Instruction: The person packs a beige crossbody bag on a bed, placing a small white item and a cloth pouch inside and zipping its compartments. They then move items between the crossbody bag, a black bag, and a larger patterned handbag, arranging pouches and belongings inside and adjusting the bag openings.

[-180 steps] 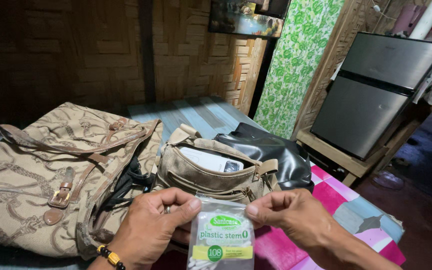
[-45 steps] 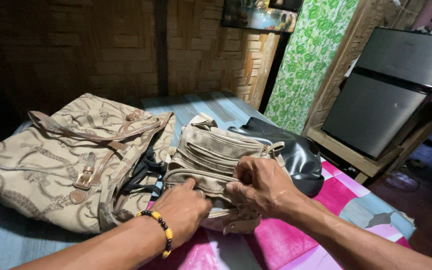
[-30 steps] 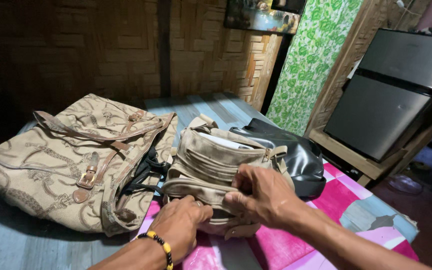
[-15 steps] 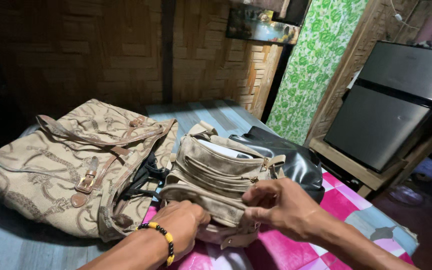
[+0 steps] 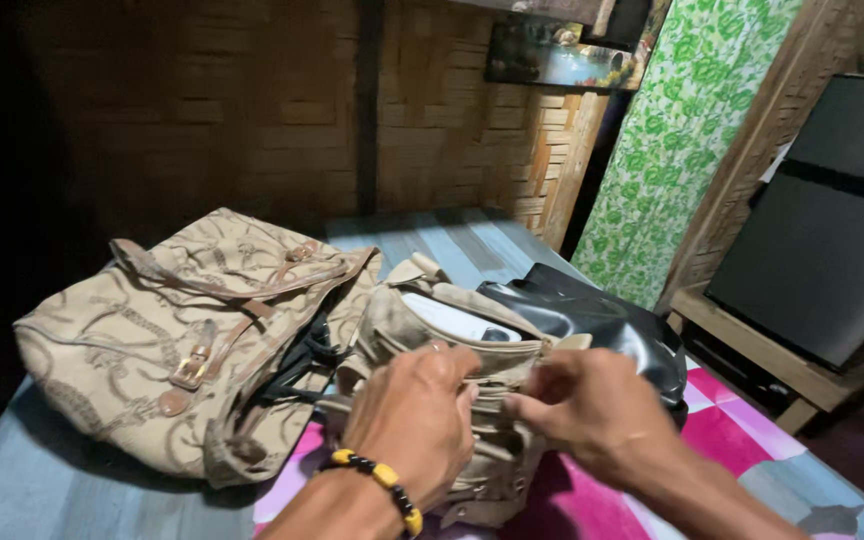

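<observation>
Both hands on the small tan pouch bag (image 5: 452,400) mid-table between the patterned beige handbag (image 5: 152,340) and black bag (image 5: 602,320), left hand (image 5: 417,420) gripping its front, right hand (image 5: 592,415) pinching its top edge, white flat item (image 5: 457,318) showing inside, pink-checked cloth (image 5: 722,440) underneath.

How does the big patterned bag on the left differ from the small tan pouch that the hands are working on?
The big patterned bag is wider and lies flat, untouched; the small tan pouch stands more upright with the left hand and the right hand on it. The big patterned bag has a printed pattern and brown straps with a buckle; the small tan pouch is plain, with something white showing at its open top. Both are beige and rest on the table.
</observation>
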